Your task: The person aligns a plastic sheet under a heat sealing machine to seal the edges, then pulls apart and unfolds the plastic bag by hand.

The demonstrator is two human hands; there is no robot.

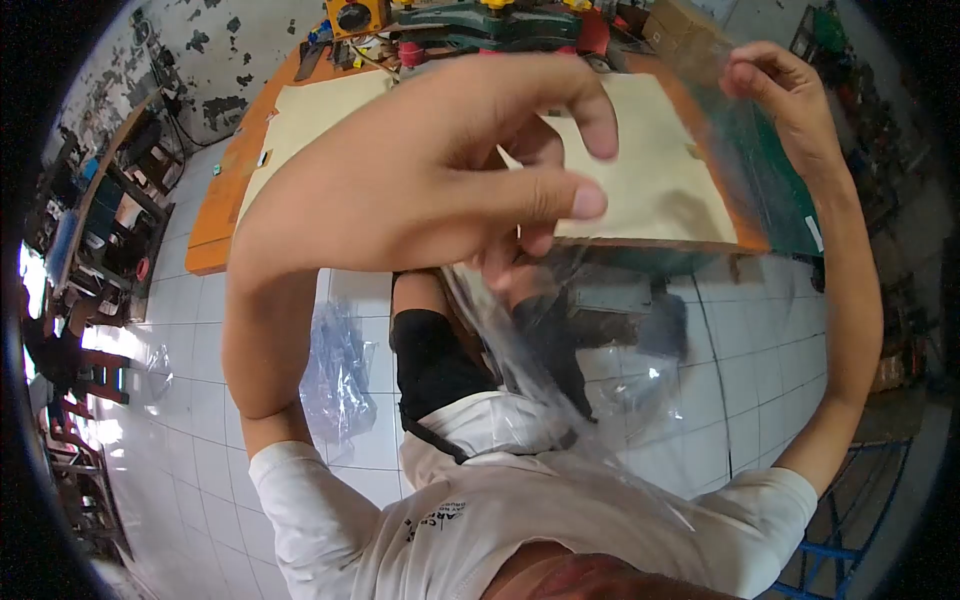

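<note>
My left hand (430,165) is close to the camera. Its thumb and index finger are apart with a gap between them, and its other fingers curl behind. No thing shows between its fingertips. Raised at the upper right, my right hand (785,95) pinches the edge of a clear plastic sheet (745,150) between thumb and fingers. Thin and see-through, the plastic hangs down in front of the table edge and over my lap, passing below my left hand. Whether its far end touches the left hand's curled fingers is hard to see.
An orange-brown table (215,225) stands ahead, with pale yellow sheets (655,150) on it. A dark green machine (490,25) and a yellow box-shaped device (357,17) stand at the back. Crumpled clear plastic (340,370) lies on the tiled floor. A cardboard box (685,35) is at the back right.
</note>
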